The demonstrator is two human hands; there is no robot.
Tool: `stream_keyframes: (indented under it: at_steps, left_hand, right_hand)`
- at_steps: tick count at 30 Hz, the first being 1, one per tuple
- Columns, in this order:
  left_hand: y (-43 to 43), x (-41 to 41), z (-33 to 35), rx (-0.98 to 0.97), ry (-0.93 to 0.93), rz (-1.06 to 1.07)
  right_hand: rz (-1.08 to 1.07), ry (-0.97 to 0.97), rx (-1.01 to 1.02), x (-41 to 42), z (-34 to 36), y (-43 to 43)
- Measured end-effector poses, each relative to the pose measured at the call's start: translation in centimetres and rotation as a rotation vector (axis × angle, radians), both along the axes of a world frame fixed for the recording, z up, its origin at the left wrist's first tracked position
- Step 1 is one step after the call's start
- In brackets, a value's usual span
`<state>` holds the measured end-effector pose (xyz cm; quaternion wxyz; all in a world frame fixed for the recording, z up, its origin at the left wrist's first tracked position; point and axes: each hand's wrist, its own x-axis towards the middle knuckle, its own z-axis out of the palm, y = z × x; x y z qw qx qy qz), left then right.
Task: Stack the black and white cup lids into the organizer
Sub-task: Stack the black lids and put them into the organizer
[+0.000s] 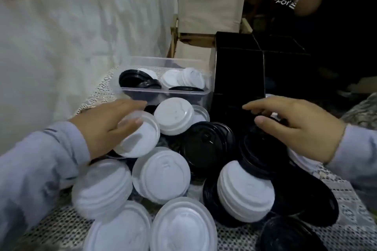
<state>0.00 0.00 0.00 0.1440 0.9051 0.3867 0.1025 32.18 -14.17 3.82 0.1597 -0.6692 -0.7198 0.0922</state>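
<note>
The left hand holds a round white plastic cup lid at the middle left, thumb in front and fingers behind. The right hand hangs over the pile of shiny black plastic lids, fingers wide and loose, holding nothing. The tall black box organizer stands just behind the pile, right of the middle.

One wide-angle camera, worn on the head, faces forward and down. It sits close above the lid pile, with left hand and right hand at the frame's sides.
</note>
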Motion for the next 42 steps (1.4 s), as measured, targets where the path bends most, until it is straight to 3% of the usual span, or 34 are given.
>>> stream_keyframes:
  at_steps: [3,16,29,36,42]
  left_hand:
    - [-0.4,0.1,-0.8,-0.025,-0.037,0.022]
    - [-1.2,0.2,-0.8,0.033,-0.042,0.037]
    - [-3.7,-0.7,-0.2,0.010,-0.023,0.103]
    - [-5.2,-0.2,-0.3,-0.010,-0.279,0.201]
    - [-6.6,0.0,-0.1,0.011,-0.376,0.267]
  right_hand:
    - [0.006,0.093,-0.035,-0.6,-0.9,0.4]
    - [-0.025,0.008,-0.094,-1.6,-2.4,-2.3]
    - [-0.079,0.065,-0.130,-2.0,-2.5,-4.5]
    - [-0.176,0.145,-0.136,-2.0,-3.1,-4.8]
    - [-0.245,0.237,-0.127,-1.7,-3.8,-5.4]
